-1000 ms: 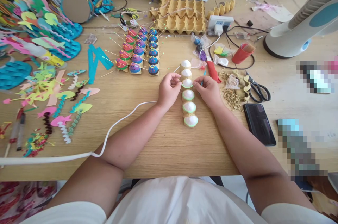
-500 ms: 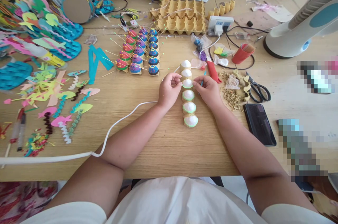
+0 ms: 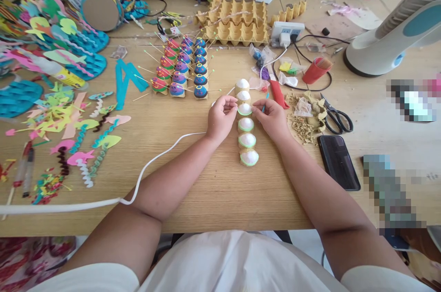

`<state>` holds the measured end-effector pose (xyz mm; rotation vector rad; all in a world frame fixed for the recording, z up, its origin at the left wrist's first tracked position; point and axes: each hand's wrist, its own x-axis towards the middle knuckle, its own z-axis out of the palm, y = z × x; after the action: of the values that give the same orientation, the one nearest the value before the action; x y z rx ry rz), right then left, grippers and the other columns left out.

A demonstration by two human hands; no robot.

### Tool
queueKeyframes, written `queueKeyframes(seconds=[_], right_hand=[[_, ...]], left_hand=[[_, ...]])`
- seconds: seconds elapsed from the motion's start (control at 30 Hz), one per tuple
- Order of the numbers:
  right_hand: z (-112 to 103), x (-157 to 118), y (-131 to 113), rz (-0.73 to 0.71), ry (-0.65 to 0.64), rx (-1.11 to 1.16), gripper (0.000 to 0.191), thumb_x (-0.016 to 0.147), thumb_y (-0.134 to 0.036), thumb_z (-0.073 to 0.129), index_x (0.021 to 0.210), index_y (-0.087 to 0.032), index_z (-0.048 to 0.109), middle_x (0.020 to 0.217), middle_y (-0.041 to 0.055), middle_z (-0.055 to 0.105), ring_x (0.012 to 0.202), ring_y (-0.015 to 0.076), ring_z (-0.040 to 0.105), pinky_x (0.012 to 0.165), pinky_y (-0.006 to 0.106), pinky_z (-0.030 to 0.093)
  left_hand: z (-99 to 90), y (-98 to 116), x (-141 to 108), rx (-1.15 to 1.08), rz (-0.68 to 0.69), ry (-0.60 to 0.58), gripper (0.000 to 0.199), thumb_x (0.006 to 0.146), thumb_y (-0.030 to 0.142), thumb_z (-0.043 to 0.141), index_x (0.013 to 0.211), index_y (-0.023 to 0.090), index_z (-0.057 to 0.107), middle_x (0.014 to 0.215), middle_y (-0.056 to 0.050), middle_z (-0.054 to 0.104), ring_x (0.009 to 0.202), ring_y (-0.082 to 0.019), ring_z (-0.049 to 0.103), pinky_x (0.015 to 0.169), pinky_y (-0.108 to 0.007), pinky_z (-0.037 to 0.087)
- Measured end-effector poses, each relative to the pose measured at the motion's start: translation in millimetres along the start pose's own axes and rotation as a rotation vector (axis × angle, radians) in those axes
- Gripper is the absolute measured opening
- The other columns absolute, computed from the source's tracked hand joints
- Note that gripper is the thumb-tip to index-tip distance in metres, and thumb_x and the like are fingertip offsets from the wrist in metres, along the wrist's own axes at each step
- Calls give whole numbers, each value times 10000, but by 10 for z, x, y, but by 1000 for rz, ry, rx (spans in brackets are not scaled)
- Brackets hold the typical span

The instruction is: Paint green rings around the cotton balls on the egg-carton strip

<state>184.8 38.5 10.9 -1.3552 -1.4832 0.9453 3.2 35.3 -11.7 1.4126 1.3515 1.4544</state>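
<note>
A strip cut from an egg carton (image 3: 247, 148) stands lengthwise before me, its row of cups topped with white domes. The two farthest domes are plain white; the others carry a thin light-green band along their lower edge. At the third dome from the far end (image 3: 245, 109), my left hand (image 3: 223, 116) is closed, its thumb and fingertips at the dome's left edge. My right hand (image 3: 271, 116) pinches at the right edge of the same dome. A thin blue stick (image 3: 266, 101) pokes out from between its fingers; its lower part is hidden.
Painted carton strips with pins (image 3: 181, 67) stand behind, left of centre. A white cord (image 3: 161, 154) crosses by my left forearm. Right of my hand lie a red packet (image 3: 278, 94), wood shavings (image 3: 303, 127), black scissors (image 3: 337, 115) and a phone (image 3: 339, 162). Paper fish crafts (image 3: 81, 157) cover the left.
</note>
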Motion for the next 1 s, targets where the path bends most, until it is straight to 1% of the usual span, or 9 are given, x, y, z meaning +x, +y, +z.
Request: queueKeyframes(seconds=[0.17,0.33,0.47,0.6,0.77,0.9,1.0], right_hand=[[2,5,17,-1,1,0,180,824,-389,756,903,-242,688,730,-19,602,662,149,458,659,331,396],[3,4,4,1,12,8,109,830,-305,743,896,-232,696,721,-27,607,652,139,459,662,324,406],[4,-1,-19,8,22,8,74,830,-258,753,844,-229,686,710,-28,614,644,136,464,664,323,418],[-1,2,-12,13,46,-26,84,825,-254,762,791,-226,691,700,-24,623,637,134,453,644,316,415],[-12,16,17,12,33,-36,72,842,-288,743,810,-226,727,691,-14,634,627,139,461,616,311,399],[-19,17,21,17,27,-46,114,890,-292,694,821,-216,744,713,4,686,619,142,474,637,325,419],[-25,15,26,7,25,-50,127,900,-296,685,854,-211,768,755,18,734,649,156,523,664,331,446]], left_hand=[[-2,-28,3,32,9,-16,269,864,20,647,1023,232,689,955,-10,746,890,-138,719,873,-273,599],[-6,-32,6,43,19,-10,288,850,6,648,1023,230,699,946,-7,733,875,-138,704,855,-271,594],[-9,-24,8,44,20,-8,292,847,3,659,1022,233,697,921,1,727,848,-137,691,843,-274,588],[-10,-20,6,60,15,-24,257,869,36,667,1033,235,683,945,-5,749,873,-144,712,871,-287,595],[-14,-30,1,55,23,-38,191,924,92,657,1048,237,678,983,-21,770,931,-163,742,916,-315,605],[-13,-61,-1,30,5,-32,153,956,132,648,1056,243,682,1003,-30,772,967,-181,745,931,-334,613],[-8,-82,0,13,-5,-30,147,960,144,648,1064,239,690,1005,-35,768,973,-184,739,933,-337,614]])
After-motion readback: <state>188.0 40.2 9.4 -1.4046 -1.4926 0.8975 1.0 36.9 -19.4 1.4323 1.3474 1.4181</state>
